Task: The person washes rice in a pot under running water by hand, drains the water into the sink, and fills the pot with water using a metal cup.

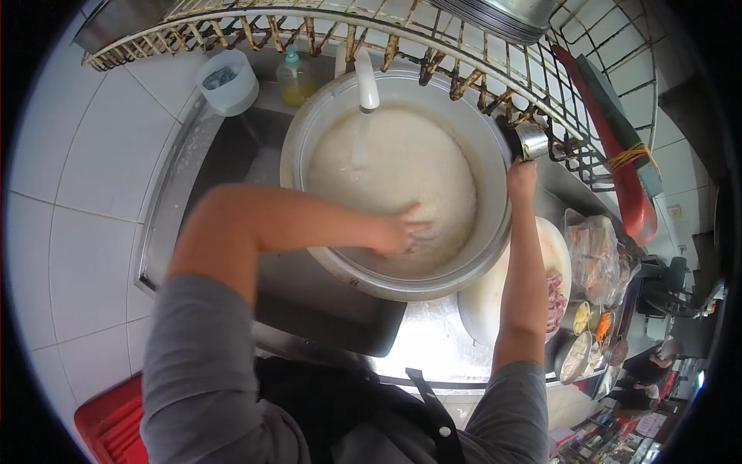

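A large round metal pot (398,292) stands over the sink, filled with cloudy whitish water and pale grains that look like rice (402,151). My left hand (396,232) dips into it near the front, fingers spread and somewhat blurred. Water runs from a white-tipped faucet (368,91) into the back of the pot. At the pot's right edge is my right hand (522,179), its fingers closed. A small metal cup (532,141) sits directly above this hand; whether I grip the cup or the pot's edge is hidden.
A rusty wire rack (386,31) overhangs the pot. Behind the sink stand a soap bottle (294,77) and a white tub (229,83). To the right, a cutting board (483,309) bears raw meat (555,303), near plastic bags (595,251) and bowls of ingredients (573,357). People are farther off.
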Demonstrator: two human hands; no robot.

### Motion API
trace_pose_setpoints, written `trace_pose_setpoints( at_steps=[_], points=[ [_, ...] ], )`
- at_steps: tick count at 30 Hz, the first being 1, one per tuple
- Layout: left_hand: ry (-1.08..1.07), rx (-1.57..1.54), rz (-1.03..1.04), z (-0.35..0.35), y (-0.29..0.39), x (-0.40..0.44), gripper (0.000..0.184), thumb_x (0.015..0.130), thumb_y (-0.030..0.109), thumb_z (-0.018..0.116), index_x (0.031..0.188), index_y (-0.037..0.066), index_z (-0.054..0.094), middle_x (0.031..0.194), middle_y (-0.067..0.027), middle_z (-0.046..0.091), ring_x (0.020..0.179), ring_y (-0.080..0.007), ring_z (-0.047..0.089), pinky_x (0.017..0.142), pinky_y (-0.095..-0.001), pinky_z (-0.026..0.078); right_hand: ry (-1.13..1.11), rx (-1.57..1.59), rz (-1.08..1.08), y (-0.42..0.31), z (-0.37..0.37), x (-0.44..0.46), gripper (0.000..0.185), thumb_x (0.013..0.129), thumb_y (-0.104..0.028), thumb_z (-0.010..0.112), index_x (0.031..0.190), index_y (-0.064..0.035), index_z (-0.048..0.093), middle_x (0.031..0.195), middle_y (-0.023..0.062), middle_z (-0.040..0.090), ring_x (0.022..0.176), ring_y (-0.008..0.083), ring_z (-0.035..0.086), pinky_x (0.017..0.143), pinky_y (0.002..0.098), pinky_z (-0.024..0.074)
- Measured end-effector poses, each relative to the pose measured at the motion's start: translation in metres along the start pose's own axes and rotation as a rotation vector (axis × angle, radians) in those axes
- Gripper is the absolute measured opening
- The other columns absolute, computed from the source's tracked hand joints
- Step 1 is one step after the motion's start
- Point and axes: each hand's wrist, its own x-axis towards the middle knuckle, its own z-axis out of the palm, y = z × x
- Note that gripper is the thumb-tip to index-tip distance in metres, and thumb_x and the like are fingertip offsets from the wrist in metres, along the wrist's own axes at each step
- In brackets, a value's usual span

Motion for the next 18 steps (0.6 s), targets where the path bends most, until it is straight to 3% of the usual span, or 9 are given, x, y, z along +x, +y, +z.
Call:
trace_pose_setpoints(
  at_steps=[3,5,7,9,10,12,13,15,18],
  points=[
    [0.009,-0.065,0.161,0.017,-0.026,-0.074,0.031,0.081,0.021,0.054,0.109,0.029,0.066,0.139,0.0056,0.046,0.143,-0.0212,0.011,0.109,-0.0666,0.005,0.011,0.012,0.058,-0.005,-0.003,-0.002,0.043,0.089,-0.027,0.047,0.094,0.0152,0.051,0.094,0.038,0.057,0.094,0.0523,0.054,0.084,0.0529,0.0428],
    [-0.078,-0.191,0.018,0.003,-0.053,-0.117,0.032,0.084,0.015,0.051,0.106,0.032,0.067,0.137,0.0019,0.049,0.14,-0.0186,0.024,0.107,-0.066,0.012,-0.002,-0.026,0.082,-0.008,-0.003,-0.002,0.043,0.089,-0.027,0.047,0.093,0.0151,0.051,0.093,0.0379,0.057,0.094,0.052,0.055,0.083,0.0529,0.0432],
    [-0.168,-0.205,-0.223,-0.016,-0.084,-0.134,0.031,0.083,0.012,0.052,0.105,0.028,0.068,0.133,-0.0012,0.053,0.128,-0.0224,0.043,0.103,-0.0589,0.028,0.001,-0.021,0.089,-0.007,-0.002,-0.001,0.043,0.089,-0.027,0.047,0.093,0.0151,0.052,0.094,0.0378,0.057,0.094,0.0514,0.055,0.083,0.0529,0.0435],
    [-0.179,-0.552,-0.502,-0.012,-0.122,-0.142,0.029,0.085,0.012,0.053,0.108,0.024,0.068,0.126,-0.0044,0.057,0.112,-0.0235,0.056,0.091,-0.0487,0.043,0.004,-0.019,0.094,-0.007,0.0,-0.001,0.043,0.09,-0.027,0.047,0.093,0.0151,0.052,0.095,0.0377,0.057,0.094,0.0509,0.055,0.083,0.0529,0.0437],
    [-0.178,-0.547,-0.503,-0.026,-0.122,-0.141,0.029,0.085,0.012,0.053,0.108,0.024,0.068,0.126,-0.0044,0.057,0.112,-0.0235,0.056,0.091,-0.0487,0.043,-0.004,-0.025,0.099,-0.007,-0.001,0.0,0.043,0.09,-0.027,0.047,0.092,0.0151,0.052,0.095,0.0375,0.057,0.094,0.0505,0.056,0.082,0.0529,0.044],
    [0.034,-1.099,-0.882,-0.048,-0.126,-0.136,0.034,0.087,0.018,0.056,0.121,0.017,0.06,0.121,-0.0084,0.058,0.107,-0.024,0.058,0.085,-0.0376,0.05,-0.006,-0.034,0.106,-0.006,-0.001,0.0,0.042,0.09,-0.027,0.047,0.092,0.015,0.052,0.095,0.0373,0.057,0.094,0.0501,0.056,0.082,0.0528,0.0443],
    [0.037,-1.098,-0.879,-0.045,-0.129,-0.135,0.034,0.087,0.018,0.056,0.121,0.017,0.06,0.121,-0.0084,0.058,0.107,-0.024,0.058,0.085,-0.0376,0.05,-0.005,-0.049,0.104,-0.005,0.0,0.001,0.042,0.09,-0.027,0.047,0.092,0.015,0.052,0.094,0.0369,0.058,0.093,0.0501,0.056,0.082,0.0527,0.0444],
    [0.341,-1.886,-0.656,-0.041,-0.133,-0.134,0.049,0.087,0.026,0.06,0.133,0.012,0.048,0.123,-0.0128,0.054,0.107,-0.0247,0.057,0.089,-0.0375,0.049,-0.001,-0.062,0.104,-0.002,0.002,0.001,0.043,0.09,-0.027,0.047,0.092,0.015,0.052,0.092,0.0365,0.058,0.092,0.0501,0.057,0.082,0.0525,0.0446],
    [0.32,-1.946,-0.599,-0.034,-0.134,-0.122,0.058,0.087,0.028,0.061,0.137,0.008,0.041,0.128,-0.0151,0.049,0.108,-0.0268,0.057,0.093,-0.0386,0.047,0.02,-0.057,0.098,-0.002,0.003,0.002,0.044,0.09,-0.028,0.047,0.094,0.0152,0.052,0.092,0.0362,0.059,0.092,0.0501,0.057,0.082,0.0523,0.0447]
  ],
)
